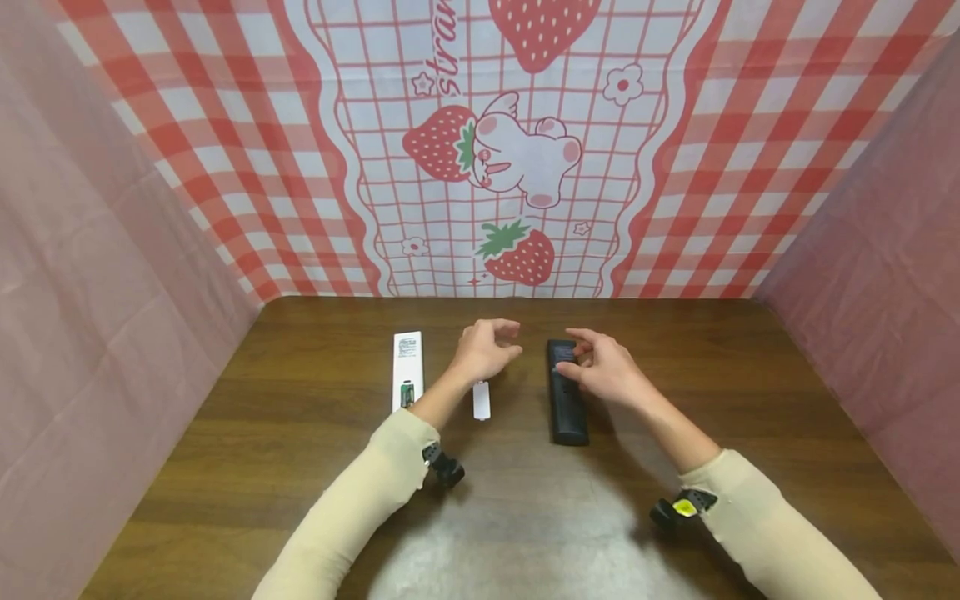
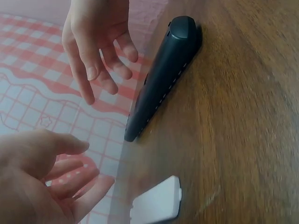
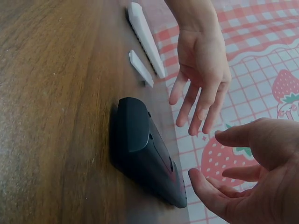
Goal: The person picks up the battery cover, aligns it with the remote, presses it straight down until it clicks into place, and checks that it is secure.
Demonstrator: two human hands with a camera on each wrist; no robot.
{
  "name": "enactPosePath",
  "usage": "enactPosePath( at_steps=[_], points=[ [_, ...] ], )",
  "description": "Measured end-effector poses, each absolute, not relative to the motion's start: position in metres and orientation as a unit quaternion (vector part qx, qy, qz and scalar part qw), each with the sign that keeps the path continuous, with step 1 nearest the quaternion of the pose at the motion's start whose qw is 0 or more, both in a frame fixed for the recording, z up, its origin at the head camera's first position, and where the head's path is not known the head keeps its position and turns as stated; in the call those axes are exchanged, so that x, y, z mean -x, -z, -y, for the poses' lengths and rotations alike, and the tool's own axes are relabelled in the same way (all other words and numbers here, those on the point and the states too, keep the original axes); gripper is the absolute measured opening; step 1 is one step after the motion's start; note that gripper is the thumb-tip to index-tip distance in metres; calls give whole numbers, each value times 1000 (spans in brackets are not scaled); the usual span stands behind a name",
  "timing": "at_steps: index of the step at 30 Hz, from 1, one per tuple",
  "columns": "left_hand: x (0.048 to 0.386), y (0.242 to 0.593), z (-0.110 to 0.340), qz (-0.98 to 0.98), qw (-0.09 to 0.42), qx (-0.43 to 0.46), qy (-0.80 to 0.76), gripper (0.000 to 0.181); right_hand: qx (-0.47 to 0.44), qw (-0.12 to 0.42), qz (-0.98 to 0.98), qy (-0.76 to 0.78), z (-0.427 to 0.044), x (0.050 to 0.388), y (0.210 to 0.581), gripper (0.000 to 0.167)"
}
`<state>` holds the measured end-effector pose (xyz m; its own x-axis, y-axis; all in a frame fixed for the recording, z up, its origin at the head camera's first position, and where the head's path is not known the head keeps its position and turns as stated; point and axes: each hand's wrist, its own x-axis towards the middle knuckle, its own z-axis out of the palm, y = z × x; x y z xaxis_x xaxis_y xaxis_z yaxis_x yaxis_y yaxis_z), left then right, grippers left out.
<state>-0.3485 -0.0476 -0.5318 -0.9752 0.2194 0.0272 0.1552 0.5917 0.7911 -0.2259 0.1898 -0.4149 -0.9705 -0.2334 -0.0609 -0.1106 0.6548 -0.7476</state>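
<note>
A black remote control (image 1: 568,408) lies face down on the table. My right hand (image 1: 609,371) hovers over its upper right side, fingers loosely bent and apart from it in the right wrist view. My left hand (image 1: 483,350) is in the air left of that remote, with relaxed fingers and nothing held. Below the left hand lies a small white battery cover (image 1: 482,401). Farther left is a white remote control (image 1: 408,367), back up, its battery compartment (image 1: 407,393) uncovered with green batteries showing; my left forearm hides its lower end.
The brown wooden table (image 1: 525,517) meets a red checked strawberry cloth (image 1: 517,192) at the back. Pink cloth walls (image 1: 112,292) stand on the left and right. A small camera is strapped to each wrist.
</note>
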Motion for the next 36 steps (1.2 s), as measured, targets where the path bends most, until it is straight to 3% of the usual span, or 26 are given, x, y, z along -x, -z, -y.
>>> enactPosePath(
  at_steps=[14, 16, 23, 36],
  points=[
    [354, 533, 76, -896, 24, -94, -433, 48, 117, 67, -909, 394, -172, 227, 422, 65],
    [347, 525, 80, -897, 9, -97, -431, 47, 120, 65, -909, 395, -170, 228, 422, 64],
    [270, 434, 82, -879, 21, -67, -472, 46, 118, 58, -910, 394, -164, 233, 422, 62],
    [269, 433, 100, -863, 21, -58, -502, 50, 131, 54, -912, 384, -154, 234, 422, 60]
  ],
)
